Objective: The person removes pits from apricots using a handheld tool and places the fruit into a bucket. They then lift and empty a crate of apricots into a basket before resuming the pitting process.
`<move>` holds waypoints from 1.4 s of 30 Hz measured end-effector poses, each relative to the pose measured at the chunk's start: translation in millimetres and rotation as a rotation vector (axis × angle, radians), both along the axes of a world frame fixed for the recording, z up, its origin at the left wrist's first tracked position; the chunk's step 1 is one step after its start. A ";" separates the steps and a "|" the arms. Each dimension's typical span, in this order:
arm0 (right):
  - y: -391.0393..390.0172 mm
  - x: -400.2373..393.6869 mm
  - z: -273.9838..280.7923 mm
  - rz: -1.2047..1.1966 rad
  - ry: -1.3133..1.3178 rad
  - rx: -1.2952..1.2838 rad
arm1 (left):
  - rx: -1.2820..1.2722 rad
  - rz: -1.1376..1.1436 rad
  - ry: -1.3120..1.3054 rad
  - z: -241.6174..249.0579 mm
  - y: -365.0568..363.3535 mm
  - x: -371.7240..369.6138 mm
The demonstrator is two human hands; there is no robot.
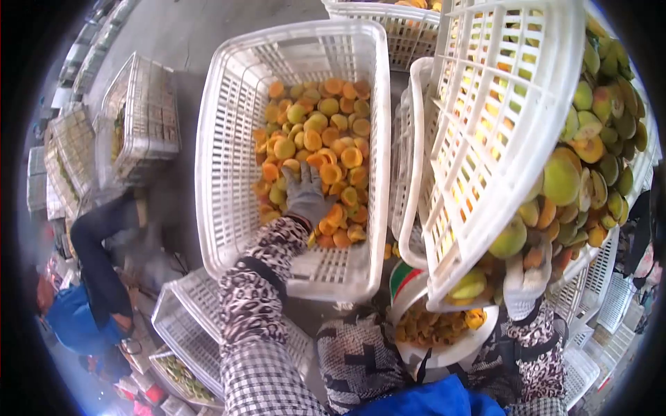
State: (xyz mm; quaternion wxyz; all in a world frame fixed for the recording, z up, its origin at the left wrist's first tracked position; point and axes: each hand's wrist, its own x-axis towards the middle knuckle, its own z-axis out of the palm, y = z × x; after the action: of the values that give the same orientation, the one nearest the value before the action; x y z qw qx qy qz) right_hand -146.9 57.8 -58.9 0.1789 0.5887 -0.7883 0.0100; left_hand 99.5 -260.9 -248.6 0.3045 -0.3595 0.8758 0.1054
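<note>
My left hand [309,197], in a grey glove, reaches into a white plastic basket [208,159]. Its fingers are spread over a heap of halved apricots [316,125], orange on the cut faces. On the other side, my right hand [525,284] wears a pale glove and is at the lower edge of a pile of greener apricot halves [590,149]. An orange-brown apricot half [533,258] shows between its thumb and fingers. That pile lies beside a tilted white basket [485,104], whose slatted side rises between my two hands.
Below the tilted basket, a white bowl [444,357] holds more orange fruit pieces. Another fruit basket [381,21] stands at the back. Stacked baskets [142,111] are at left. A person in dark sleeves [104,229] works beside a blue item [80,319].
</note>
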 end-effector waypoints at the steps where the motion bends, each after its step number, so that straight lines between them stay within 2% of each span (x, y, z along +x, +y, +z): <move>1: 1.5 4.0 -1.9 -0.135 -0.429 -0.162 | -0.096 0.056 0.092 -11.0 -0.7 -5.9; 2: 3.3 6.8 -3.7 -0.263 -0.856 -0.325 | -0.191 0.115 0.187 -12.7 -2.7 -14.6; 3: -0.2 8.5 -5.3 -0.233 -0.931 -0.401 | -0.254 0.128 0.241 -15.0 -7.3 -21.2; 4: -6.1 14.6 -6.3 -0.219 -0.610 -0.358 | -0.252 0.129 0.238 -20.4 -12.0 -31.3; 6: 0.0 10.2 -2.7 -0.219 -0.597 -0.262 | -0.067 0.223 0.499 -28.0 -41.6 -59.6; 7: 13.2 -1.9 -10.3 -0.149 -0.571 -0.258 | 0.007 0.305 0.706 -52.6 -68.1 -73.5; 8: 1.3 0.7 3.1 -0.218 -0.441 -0.176 | 0.083 0.386 0.926 -88.6 -99.7 -92.8; 10: -15.4 -10.2 9.1 -0.201 -0.353 -0.136 | -0.737 -0.269 0.422 -138.1 -144.8 -133.7; 13: -10.4 0.6 18.2 -0.248 -0.225 0.085 | 0.078 0.367 0.877 -24.1 -135.1 -86.1; 15: -23.8 -4.4 18.2 -0.174 -0.304 0.022 | -0.124 0.188 0.363 -4.6 -124.0 -26.0; 16: -23.4 -3.0 20.6 -0.100 -0.377 -0.036 | -0.080 0.164 0.277 -8.5 -115.3 9.4; 17: -19.2 1.8 16.0 -0.294 -0.692 -0.119 | -0.038 0.144 0.204 -16.1 -104.1 35.2; 18: 0.8 -7.0 -1.1 -0.101 -0.357 -0.128 | 0.078 0.299 0.312 -17.6 -84.4 52.2; 19: 3.4 -5.6 0.3 -0.040 -0.303 -0.074 | 0.187 0.447 0.414 -15.4 -72.8 63.4; 20: 2.6 -3.9 1.8 0.027 -0.251 -0.026 | 0.202 0.018 0.069 -8.8 -71.6 70.6; 21: 1.8 0.8 -7.9 -0.194 -0.743 -0.379 | 0.196 -0.400 -0.274 12.3 -68.9 70.7; 22: -6.9 4.1 -5.1 -0.198 -0.696 -0.386 | 0.228 -0.460 -0.299 35.1 -52.9 73.9; 23: -13.6 3.9 -1.1 -0.181 -0.758 -0.378 | 0.258 -0.523 -0.329 64.8 -28.2 73.4; 25: -18.2 7.5 4.8 -0.181 -0.851 -0.393 | 0.392 -0.240 -0.428 70.8 0.6 88.5; 26: -21.3 7.3 6.1 -0.182 -0.878 -0.410 | 0.379 -0.239 -0.432 69.5 5.1 95.5; 27: -27.6 9.3 12.7 -0.153 -0.748 -0.392 | 0.377 -0.083 -0.300 65.4 12.3 104.4; 28: -25.3 -0.9 11.4 0.055 -0.331 -0.252 | 0.375 0.074 -0.167 56.8 20.3 114.5; 29: -31.8 0.5 22.8 -0.014 -0.555 -0.299 | 0.256 -0.020 -0.115 34.2 10.4 128.2; 30: -35.2 3.6 34.2 -0.092 -0.785 -0.340 | 0.260 0.193 0.130 71.3 15.8 126.2; 31: -29.2 -7.9 39.4 -0.100 -0.950 -0.251 | 0.255 0.401 0.377 112.4 19.7 121.4; 32: -22.3 -21.1 46.9 -0.110 -1.108 -0.166 | 0.250 0.469 0.719 108.5 15.2 136.3; 33: -23.5 -22.2 69.4 -0.303 -1.452 -0.037 | 0.213 0.630 0.735 138.6 20.2 131.4; 34: -22.3 -22.1 80.4 -0.262 -1.555 -0.119 | 0.147 0.607 0.812 172.2 27.8 126.1; 35: -17.9 -25.8 84.9 -0.225 -1.651 -0.197 | 0.301 0.691 1.101 202.0 45.1 116.8; 36: -11.7 -29.5 89.6 -0.190 -1.743 -0.273 | 0.334 0.732 1.163 238.9 66.8 101.5; 37: -7.4 -31.0 93.3 -0.207 -1.787 -0.337 | 0.346 0.706 1.180 254.8 79.8 91.6; 38: -1.7 -32.1 100.1 -0.228 -1.822 -0.410 | 0.368 0.673 1.201 263.6 92.3 80.7; 40: 9.2 -45.0 105.0 -0.191 -1.800 -0.432 | 0.320 0.439 1.221 244.5 106.4 62.5; 41: 15.5 -53.0 103.5 -0.255 -1.763 -0.397 | 0.209 0.346 1.138 247.8 124.6 43.1; 42: 21.7 -59.8 98.6 -0.313 -1.735 -0.350 | 0.427 0.500 1.266 243.8 142.9 28.1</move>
State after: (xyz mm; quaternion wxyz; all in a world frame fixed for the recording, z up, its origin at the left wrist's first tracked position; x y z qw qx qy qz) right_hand -206.7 79.5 39.7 -0.3928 0.2245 -0.7046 0.5467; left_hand 127.6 -117.9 -4.8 -0.2320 -0.3520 0.7360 0.5297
